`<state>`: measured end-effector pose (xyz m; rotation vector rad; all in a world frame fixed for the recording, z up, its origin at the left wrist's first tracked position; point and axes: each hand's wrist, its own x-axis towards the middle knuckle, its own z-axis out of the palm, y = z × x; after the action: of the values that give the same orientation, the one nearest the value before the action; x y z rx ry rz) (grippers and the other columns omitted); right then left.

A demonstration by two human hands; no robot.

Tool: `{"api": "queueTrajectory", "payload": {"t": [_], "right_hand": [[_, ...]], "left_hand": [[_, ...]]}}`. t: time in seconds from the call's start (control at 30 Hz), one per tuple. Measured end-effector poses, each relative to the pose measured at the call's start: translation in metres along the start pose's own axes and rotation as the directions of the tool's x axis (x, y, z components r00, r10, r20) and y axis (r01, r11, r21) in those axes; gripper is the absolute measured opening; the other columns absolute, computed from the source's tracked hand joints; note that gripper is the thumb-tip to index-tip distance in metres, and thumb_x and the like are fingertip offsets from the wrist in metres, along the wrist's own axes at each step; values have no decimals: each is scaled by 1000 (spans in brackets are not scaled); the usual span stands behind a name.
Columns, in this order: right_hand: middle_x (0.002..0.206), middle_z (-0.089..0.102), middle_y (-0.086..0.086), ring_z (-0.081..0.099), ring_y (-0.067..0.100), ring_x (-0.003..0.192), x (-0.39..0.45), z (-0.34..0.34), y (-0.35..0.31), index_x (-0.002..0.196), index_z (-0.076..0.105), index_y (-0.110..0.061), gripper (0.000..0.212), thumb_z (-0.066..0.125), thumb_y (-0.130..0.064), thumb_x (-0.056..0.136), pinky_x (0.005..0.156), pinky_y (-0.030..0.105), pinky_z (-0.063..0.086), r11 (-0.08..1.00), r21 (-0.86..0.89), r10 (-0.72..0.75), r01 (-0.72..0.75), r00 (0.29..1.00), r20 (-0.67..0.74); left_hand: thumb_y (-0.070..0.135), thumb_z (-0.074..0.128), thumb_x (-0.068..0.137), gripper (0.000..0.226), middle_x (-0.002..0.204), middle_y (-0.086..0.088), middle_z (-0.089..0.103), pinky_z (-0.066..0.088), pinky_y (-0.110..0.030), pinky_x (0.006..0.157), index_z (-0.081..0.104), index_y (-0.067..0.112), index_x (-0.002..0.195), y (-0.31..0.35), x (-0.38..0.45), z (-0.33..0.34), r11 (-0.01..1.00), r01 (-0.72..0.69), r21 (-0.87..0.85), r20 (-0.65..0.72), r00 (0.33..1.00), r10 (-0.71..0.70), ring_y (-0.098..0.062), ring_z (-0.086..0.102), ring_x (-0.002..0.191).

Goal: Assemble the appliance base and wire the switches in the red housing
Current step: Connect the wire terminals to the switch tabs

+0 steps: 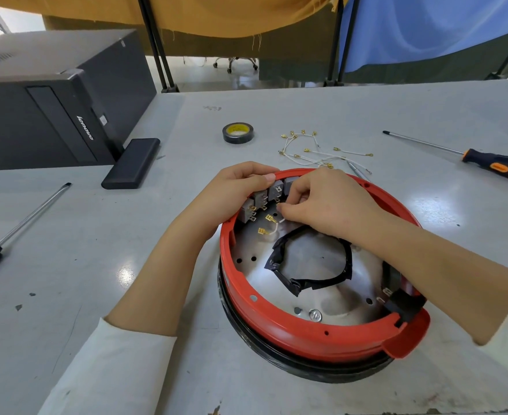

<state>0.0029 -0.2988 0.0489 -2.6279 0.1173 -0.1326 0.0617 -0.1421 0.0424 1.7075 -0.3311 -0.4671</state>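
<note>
Wiring step, likely: left hand (240, 187) grips the red housing (306, 330) rim by the switches (264, 196); right hand (315, 202) pinches a white jumper wire (273, 229); next, its terminal must seat squarely on a switch tab.

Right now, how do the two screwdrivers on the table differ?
The left screwdriver has a dark handle with no orange showing, partly cut off by the frame edge; the right screwdriver has a black handle with orange inserts. The left one's tip points up and right, towards the black box; the right one's tip points up and left. Both lie flat on the table, untouched, with long metal shafts.
</note>
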Motion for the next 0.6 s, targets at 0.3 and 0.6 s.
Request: {"api": "queueTrajectory", "payload": {"t": [0.3, 0.6], "right_hand": [[47, 53, -12, 49, 4, 49, 1, 1, 0, 59, 64, -23, 20, 67, -35, 74, 49, 24, 35, 1000, 21, -7, 8, 1000, -10], [48, 53, -12, 50, 5, 49, 2, 4, 0, 58, 64, -23, 19, 67, -32, 74, 49, 24, 37, 1000, 29, -7, 8, 1000, -21]], "left_hand": [[12, 58, 93, 18, 110, -18, 70, 49, -48, 99, 69, 13, 106, 0, 0, 1, 999, 7, -37, 6, 1000, -7, -26, 66, 94], [11, 58, 93, 19, 111, -20, 69, 50, -45, 95, 68, 10, 109, 1, -2, 2, 998, 15, -56, 9, 1000, -15, -25, 65, 91]]}}
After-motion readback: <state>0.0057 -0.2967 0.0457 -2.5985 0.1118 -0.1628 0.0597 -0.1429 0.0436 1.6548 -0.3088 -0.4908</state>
